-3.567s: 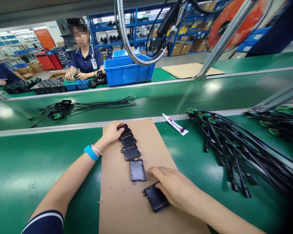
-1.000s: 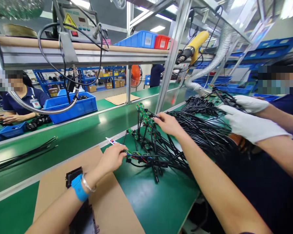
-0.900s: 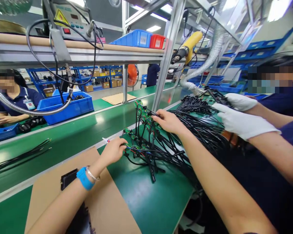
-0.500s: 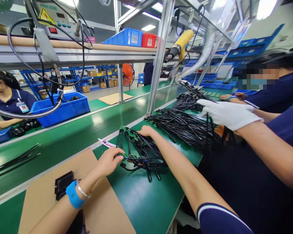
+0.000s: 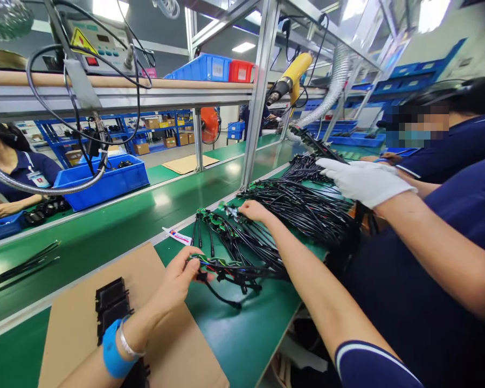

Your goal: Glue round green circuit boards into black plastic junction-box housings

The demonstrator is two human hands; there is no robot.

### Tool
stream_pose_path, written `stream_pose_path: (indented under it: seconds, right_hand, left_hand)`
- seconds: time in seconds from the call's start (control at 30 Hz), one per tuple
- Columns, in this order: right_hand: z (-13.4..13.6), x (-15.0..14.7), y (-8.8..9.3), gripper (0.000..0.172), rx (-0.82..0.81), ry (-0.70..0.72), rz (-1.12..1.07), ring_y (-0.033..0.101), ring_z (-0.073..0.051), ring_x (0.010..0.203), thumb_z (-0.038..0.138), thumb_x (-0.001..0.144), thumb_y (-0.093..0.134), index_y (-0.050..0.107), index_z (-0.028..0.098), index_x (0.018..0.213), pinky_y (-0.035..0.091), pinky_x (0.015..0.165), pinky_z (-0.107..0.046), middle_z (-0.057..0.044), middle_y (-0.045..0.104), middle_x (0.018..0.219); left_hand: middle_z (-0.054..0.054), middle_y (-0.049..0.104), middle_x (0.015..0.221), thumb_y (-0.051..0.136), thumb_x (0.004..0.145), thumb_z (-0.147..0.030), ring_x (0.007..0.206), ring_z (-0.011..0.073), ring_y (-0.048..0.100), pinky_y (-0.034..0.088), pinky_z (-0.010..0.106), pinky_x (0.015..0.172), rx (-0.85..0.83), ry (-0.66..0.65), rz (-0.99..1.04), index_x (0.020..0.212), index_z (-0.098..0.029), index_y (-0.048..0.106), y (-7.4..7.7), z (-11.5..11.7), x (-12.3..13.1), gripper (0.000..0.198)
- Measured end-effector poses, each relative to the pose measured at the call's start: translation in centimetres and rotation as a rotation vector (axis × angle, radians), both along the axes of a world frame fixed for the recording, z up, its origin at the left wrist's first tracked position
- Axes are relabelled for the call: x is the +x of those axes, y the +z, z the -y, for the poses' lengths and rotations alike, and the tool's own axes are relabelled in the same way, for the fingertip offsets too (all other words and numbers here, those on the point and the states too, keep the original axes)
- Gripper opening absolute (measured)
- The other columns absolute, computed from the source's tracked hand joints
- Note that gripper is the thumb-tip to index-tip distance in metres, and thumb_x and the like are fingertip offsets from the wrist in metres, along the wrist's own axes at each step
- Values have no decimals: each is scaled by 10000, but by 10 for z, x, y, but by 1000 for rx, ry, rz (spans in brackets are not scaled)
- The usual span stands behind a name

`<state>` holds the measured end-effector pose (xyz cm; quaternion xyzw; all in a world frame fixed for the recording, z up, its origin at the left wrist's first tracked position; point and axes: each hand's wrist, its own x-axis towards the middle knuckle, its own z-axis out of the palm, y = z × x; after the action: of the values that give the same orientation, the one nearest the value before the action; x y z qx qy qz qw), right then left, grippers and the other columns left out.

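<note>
My left hand (image 5: pixel 184 272) is closed around a green circuit board with black cables (image 5: pixel 210 262), lifted a little off the green bench; a loose cable end hangs below. Farther along, my right hand (image 5: pixel 253 210) pinches another green circuit board (image 5: pixel 229 210) at the back edge of a smaller heap of cabled boards (image 5: pixel 222 222). Its fingertips are partly hidden. Beside that heap lies a white tube with a red and blue label (image 5: pixel 178 236).
Black plastic housings (image 5: pixel 112 307) lie on a cardboard sheet (image 5: pixel 173 334) at front left. A large cable pile (image 5: pixel 303 210) covers the bench at right, near a co-worker's white-gloved hand (image 5: pixel 359 180). A metal post (image 5: pixel 258 102) rises behind; a yellow heat gun (image 5: pixel 293 78) hangs above.
My left hand has raised its board and cables and drawn them slightly nearer. My right hand has shifted a little right, with a board now showing at its fingertips. The gloved hand moved slightly left.
</note>
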<state>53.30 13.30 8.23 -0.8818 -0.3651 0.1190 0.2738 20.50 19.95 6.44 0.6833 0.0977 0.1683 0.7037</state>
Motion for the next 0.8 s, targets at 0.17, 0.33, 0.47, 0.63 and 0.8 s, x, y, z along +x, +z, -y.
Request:
stream_pose_path:
  seconds: [0.17, 0.33, 0.47, 0.63, 0.8]
  right_hand:
    - [48, -31, 59, 173, 399, 96, -13, 626, -141, 824, 317, 953, 441, 517, 163, 936, 538, 690, -274, -37, 615, 885]
    - [59, -106, 82, 176, 585, 312, -26, 636, -150, 776, 369, 894, 490, 488, 203, 835, 539, 717, -287, -11, 622, 798]
    - [45, -148, 76, 205, 647, 445, -24, 628, -155, 721, 393, 896, 491, 506, 203, 822, 518, 698, -301, -11, 640, 774]
    - [24, -158, 79, 176, 664, 375, 129, 595, -160, 700, 348, 880, 505, 510, 194, 796, 478, 684, -310, -8, 628, 733]
    - [11, -168, 101, 205, 779, 400, 105, 578, -149, 707, 375, 875, 531, 498, 193, 786, 478, 695, -308, 1, 584, 733]
  left_hand:
    - [-15, 615, 743, 672, 769, -574, 597, 127, 616, 516, 254, 591, -155, 333, 103, 911, -187, 514, 14, -27, -17, 442]
    - [-36, 566, 727, 685, 717, -631, 604, 83, 537, 457, 182, 567, -97, 371, 193, 857, -183, 541, 26, -27, -19, 490]
    - [13, 595, 777, 638, 755, -624, 667, 139, 579, 495, 249, 602, -16, 369, 92, 844, -163, 570, 17, -22, -8, 475]
    - [116, 609, 998, 643, 778, -516, 1005, 264, 587, 499, 376, 806, 126, 594, 17, 946, -142, 549, 5, -51, 19, 420]
    - [118, 466, 1388, 801, 640, -397, 1339, 275, 367, 310, 384, 1097, 335, 501, 162, 1247, -181, 495, 35, -58, 28, 714]
